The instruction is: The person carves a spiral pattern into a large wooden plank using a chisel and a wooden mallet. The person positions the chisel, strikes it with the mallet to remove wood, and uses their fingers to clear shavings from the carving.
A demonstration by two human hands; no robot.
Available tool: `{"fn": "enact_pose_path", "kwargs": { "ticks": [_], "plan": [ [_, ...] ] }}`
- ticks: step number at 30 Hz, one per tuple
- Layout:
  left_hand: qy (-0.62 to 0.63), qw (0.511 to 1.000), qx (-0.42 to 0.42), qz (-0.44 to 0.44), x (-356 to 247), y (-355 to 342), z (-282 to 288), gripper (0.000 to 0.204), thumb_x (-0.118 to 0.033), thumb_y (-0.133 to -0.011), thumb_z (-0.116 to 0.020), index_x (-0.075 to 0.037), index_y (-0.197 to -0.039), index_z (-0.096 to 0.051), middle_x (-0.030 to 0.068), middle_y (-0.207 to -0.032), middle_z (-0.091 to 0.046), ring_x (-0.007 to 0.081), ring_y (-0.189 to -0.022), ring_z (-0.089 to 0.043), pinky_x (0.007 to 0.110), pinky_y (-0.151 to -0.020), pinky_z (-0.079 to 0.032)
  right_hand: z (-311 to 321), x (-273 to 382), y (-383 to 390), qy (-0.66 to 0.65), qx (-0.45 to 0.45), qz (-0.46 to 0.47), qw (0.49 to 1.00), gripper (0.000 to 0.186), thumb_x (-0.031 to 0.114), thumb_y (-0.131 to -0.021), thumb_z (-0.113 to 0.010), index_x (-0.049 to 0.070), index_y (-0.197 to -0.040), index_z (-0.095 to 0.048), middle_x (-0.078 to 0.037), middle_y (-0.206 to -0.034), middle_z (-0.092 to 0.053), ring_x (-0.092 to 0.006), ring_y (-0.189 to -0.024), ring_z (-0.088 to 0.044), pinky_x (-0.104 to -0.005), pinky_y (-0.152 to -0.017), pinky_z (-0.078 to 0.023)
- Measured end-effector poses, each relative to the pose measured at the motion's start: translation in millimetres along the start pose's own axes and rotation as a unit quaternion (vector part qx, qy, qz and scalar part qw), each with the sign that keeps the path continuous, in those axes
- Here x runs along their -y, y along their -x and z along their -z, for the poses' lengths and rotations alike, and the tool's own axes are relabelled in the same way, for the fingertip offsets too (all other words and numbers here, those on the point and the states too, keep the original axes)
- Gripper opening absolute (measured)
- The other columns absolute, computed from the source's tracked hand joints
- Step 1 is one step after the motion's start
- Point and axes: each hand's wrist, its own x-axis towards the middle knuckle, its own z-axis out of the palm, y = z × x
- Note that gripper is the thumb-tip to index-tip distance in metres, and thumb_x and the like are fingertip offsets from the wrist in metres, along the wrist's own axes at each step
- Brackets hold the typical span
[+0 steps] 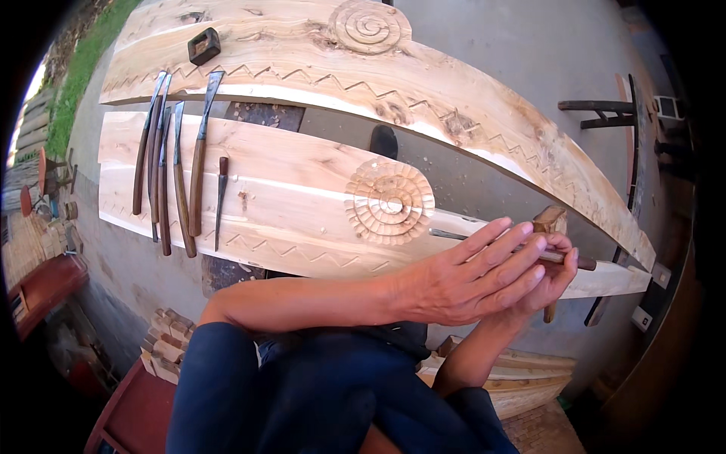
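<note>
Clothing in dark blue fills the nearest part of the view, with the left forearm running level across it from the left and the right forearm rising steeply from below. Past them the hands meet over the right-hand end of the near board. The left hand is laid out flat, fingers long and only slightly parted, overlapping the right hand, whose fingers bend round by the handle of a chisel; how firmly they close on it I cannot tell, since the left fingers cover the middle.

That chisel is what matters here: it lies nearly level, close to the board's own length — butt poking out to the right of the right hand, blade emerging to the left, above the left hand's fingers. Its tip faces left toward the carved rosette, near it but apart. The right hand is nearer the butt, the left nearer the blade and rosette. Just beyond the right fingers shows a wooden mallet; whether it is held is hidden.

Farther left on the same board lie five long chisels and a slim dark-handled tool. Farthest — across a gap — the far board carries a spiral carving and a dark block.
</note>
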Motion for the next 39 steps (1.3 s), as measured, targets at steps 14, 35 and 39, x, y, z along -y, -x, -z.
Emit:
{"fn": "enact_pose_path", "kwargs": {
  "ticks": [14, 35, 39],
  "plan": [
    [-0.002, 0.996, 0.009, 0.091, 36.6, -13.9, -57.5, 0.029, -0.027, -0.092, -0.069, -0.006, -0.111, -0.068, 0.0017, -0.082, -0.05, 0.0159, -0.074, -0.057, 0.029, -0.058, -0.045, -22.3, -5.4, -50.4, -0.388, 0.178, -0.138, 0.894, 0.054, 0.045, -0.116, -0.045, 0.017, -0.07, -0.038, 0.003, -0.061, -0.038, -0.0127, -0.058, -0.039, -0.0297, -0.057, -0.035],
    [0.081, 0.981, 0.009, 0.175, 40.2, -12.8, -60.0, 0.026, -0.034, -0.094, -0.074, -0.011, -0.093, -0.061, 0.0041, -0.083, -0.054, 0.0207, -0.074, -0.062, 0.034, -0.06, -0.053, -28.5, -8.9, -55.4, -0.398, 0.163, -0.134, 0.893, 0.06, 0.05, -0.115, -0.046, 0.018, -0.067, -0.035, 0.003, -0.058, -0.036, -0.0101, -0.047, -0.026, -0.0275, -0.048, -0.025],
    [0.087, 0.981, 0.006, 0.173, 40.4, -12.5, -61.7, 0.026, -0.033, -0.093, -0.074, -0.011, -0.092, -0.06, 0.0043, -0.082, -0.054, 0.0209, -0.073, -0.062, 0.034, -0.06, -0.053, -26.4, -8.3, -55.2, -0.392, 0.165, -0.131, 0.896, 0.06, 0.05, -0.115, -0.047, 0.018, -0.066, -0.035, 0.003, -0.058, -0.036, -0.0101, -0.047, -0.026, -0.0275, -0.048, -0.025]
  ]
}}
